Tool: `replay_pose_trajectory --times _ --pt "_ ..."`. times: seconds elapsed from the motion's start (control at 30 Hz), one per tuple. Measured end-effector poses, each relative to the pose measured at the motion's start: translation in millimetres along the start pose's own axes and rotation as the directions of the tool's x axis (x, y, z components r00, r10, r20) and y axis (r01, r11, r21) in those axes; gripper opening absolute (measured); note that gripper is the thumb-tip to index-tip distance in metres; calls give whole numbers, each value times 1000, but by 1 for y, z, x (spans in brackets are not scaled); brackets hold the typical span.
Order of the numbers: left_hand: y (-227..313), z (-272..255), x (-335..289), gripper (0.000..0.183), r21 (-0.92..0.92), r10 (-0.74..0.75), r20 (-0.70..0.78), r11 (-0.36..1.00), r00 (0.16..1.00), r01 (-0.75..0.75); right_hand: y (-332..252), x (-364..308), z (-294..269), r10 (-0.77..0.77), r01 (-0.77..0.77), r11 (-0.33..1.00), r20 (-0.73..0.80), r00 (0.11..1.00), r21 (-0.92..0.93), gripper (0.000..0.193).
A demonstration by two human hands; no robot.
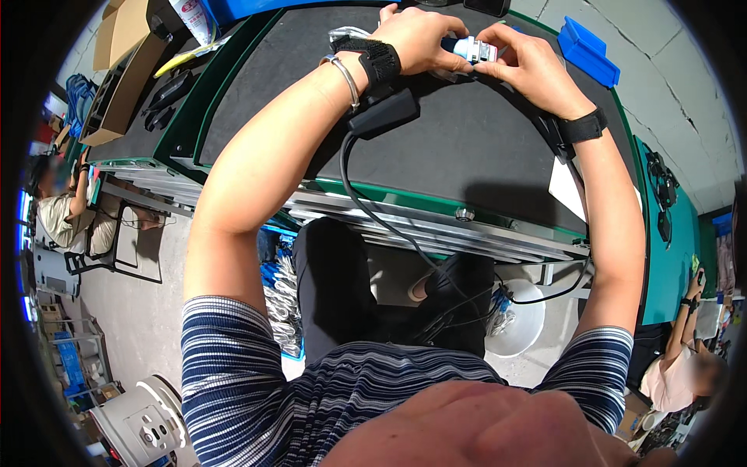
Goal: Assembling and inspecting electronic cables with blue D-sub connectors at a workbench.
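Left fingers (454,62) of the left hand (414,43): closed, thumb and forefinger pinching the near end of the part. Right fingers (498,70) of the right hand (538,70): thumb and forefinger bent about the opposite end, apparently pinching it; the exact contact is partly hidden. The part (476,50) sits in the gap between the two sets of fingers, held up over the surface; its middle is silvery and ridged, with pale blue toward the left fingers and some red toward the right. Handling, as judged: light, stiff, small enough for fingertips alone; the shiny middle may prove slippery, and the ends could mark or bend under a hard squeeze. Recommended hold: by the firm body, one pinch to each side, pads flat, without twisting. A pale, glossy piece (449,75) shows just below the left fingers; its kind cannot be told. Behind the left fingers, nearer the wearer, a black box (384,114) with a cord (348,167) lies close to the wrist. Right of and beyond the right fingers stands a blue tray (589,53). Under all fingers extends the dark surface (467,152); white paper (566,191) lies well nearer the wearer than the right fingers.
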State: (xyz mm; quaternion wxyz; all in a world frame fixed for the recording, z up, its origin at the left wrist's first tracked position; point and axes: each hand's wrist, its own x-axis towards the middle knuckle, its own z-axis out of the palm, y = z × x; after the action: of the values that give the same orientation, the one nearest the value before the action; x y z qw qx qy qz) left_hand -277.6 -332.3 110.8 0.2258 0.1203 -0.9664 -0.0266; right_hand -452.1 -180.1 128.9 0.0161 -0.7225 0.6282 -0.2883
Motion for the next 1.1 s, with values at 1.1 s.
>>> replay_pose_trajectory --times 1.1 --pt "-15 5 12 57 -462 196 368 887 909 -4 16 1 1 -11 -124 950 428 904 286 29"
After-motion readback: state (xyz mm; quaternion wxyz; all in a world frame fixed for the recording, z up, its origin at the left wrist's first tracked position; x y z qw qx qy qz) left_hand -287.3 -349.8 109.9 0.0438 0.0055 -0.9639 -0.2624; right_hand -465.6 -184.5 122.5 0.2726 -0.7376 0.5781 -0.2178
